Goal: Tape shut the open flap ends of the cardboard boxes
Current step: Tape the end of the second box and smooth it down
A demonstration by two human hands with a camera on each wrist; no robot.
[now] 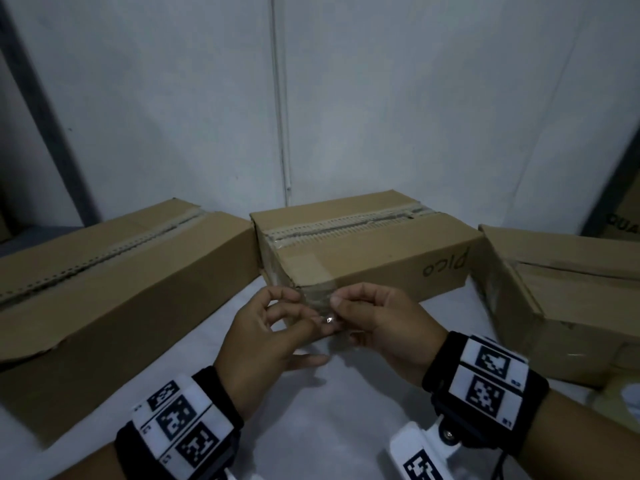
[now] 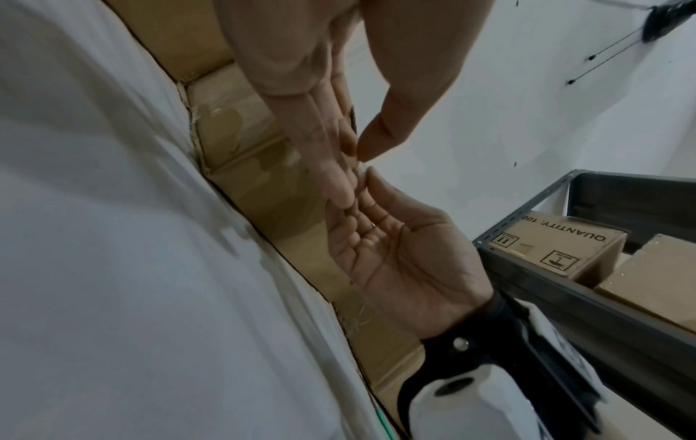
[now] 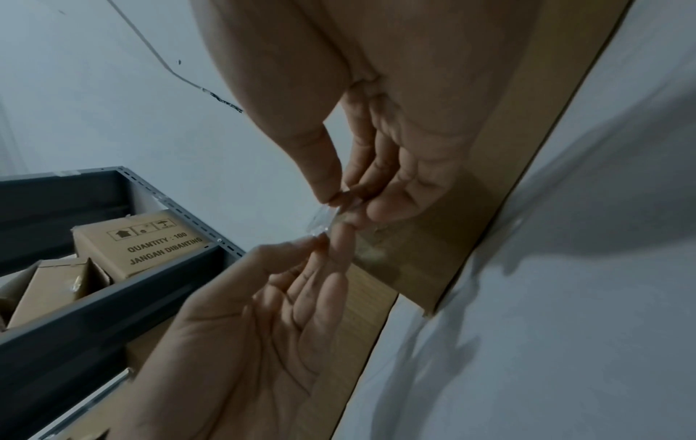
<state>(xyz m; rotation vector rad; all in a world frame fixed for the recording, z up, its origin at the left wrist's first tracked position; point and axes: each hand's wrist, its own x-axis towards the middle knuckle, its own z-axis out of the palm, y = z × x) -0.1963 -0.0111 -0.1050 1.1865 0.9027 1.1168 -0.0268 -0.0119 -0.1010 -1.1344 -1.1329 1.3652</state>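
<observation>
Clear tape point(image 1: 320, 303) at the middle cardboard box point(image 1: 363, 244) is pinched by left hand point(image 1: 266, 337) and right hand point(image 1: 384, 323).

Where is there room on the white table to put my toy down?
Bare white table lies in front of the middle box, around the wrists. Narrow gaps separate it from the left box and right box. It is crowded where both hands pinch clear tape.
</observation>
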